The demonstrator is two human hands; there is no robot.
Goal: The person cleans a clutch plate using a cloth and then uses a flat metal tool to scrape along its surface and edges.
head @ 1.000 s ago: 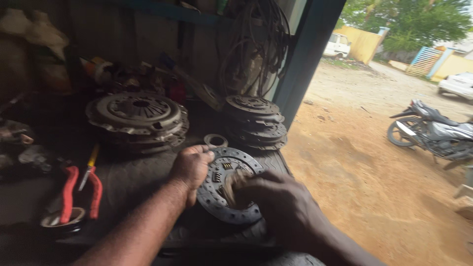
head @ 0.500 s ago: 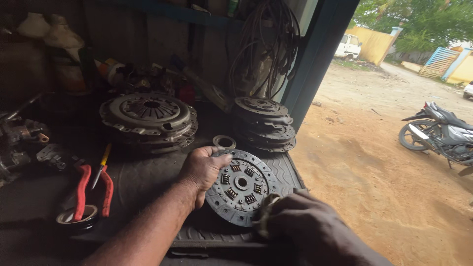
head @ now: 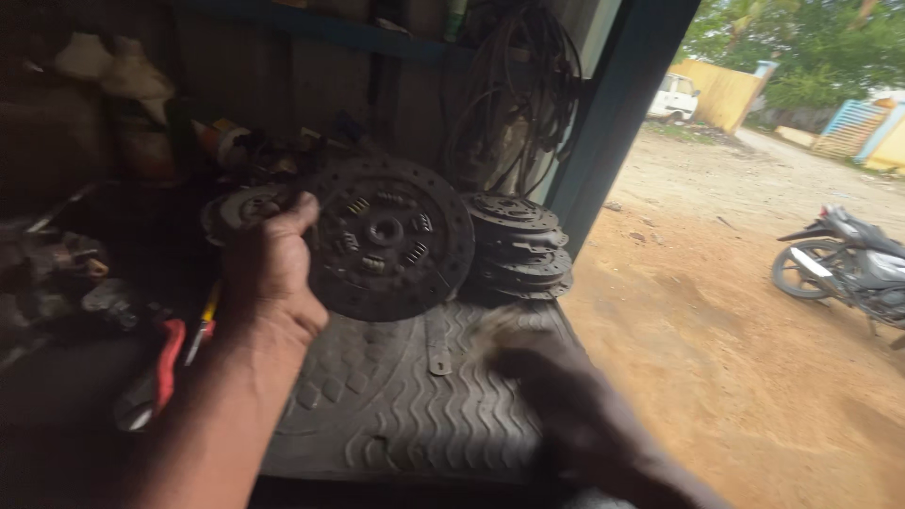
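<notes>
Dim workshop wall [head: 236,75], sunlit dirt yard [head: 716,330] outside

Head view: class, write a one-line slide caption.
Left hand lifts a clutch disc upright over a rubber mat; blurred right hand empty.

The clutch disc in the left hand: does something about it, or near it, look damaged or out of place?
No damage shows on the clutch disc; the left hand holds it tilted up by its rim, above the ribbed rubber mat. A loose flat metal strip lies alone on the mat. The right hand is too blurred to judge.
</notes>
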